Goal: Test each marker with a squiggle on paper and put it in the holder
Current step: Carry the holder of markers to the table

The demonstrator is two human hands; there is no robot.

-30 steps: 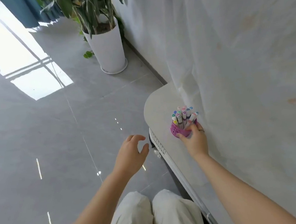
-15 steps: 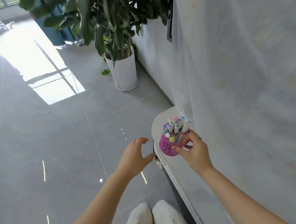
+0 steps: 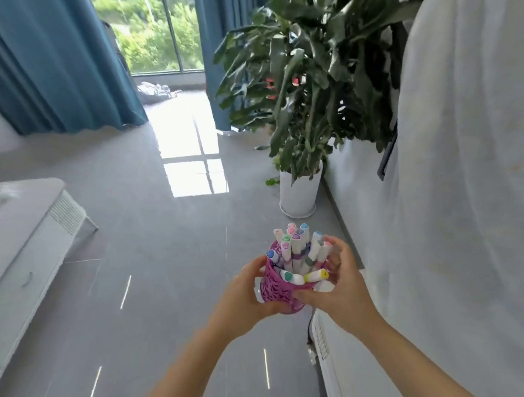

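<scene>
Down at six o'clock two bare forearms come in and meet on the holder (image 3: 275, 289), a magenta openwork cup held between both hands, with grey floor (image 3: 151, 266) behind it and the corner of the white table (image 3: 357, 376) just to its right at five o'clock. The left hand (image 3: 242, 294) wraps the cup's left wall, fingers curled round it. The right hand (image 3: 343, 288) has the other side: thumb pressed on the near wall just under the rim, fingers curled round the far rim and touching the pens there. And that cup is packed! The markers (image 3: 296, 248), white barrels with pastel caps, stand upright in a tight bunch toward the back. Two more lean low over the near rim: a teal-capped marker (image 3: 290, 276) and a yellow-capped marker (image 3: 316, 276), its cap pointing at the right hand. Along three o'clock hangs a big white cloth (image 3: 468, 185). At nine o'clock sits a low white cabinet (image 3: 20, 237). Further out at one o'clock, a white pot (image 3: 299, 196) stands on the floor by the wall, holding a tall leafy plant (image 3: 308, 72). Far back at eleven o'clock are blue curtains (image 3: 47, 64), and at twelve a window (image 3: 152, 30) shows green trees, with sunlight bright on the tiles below it.
</scene>
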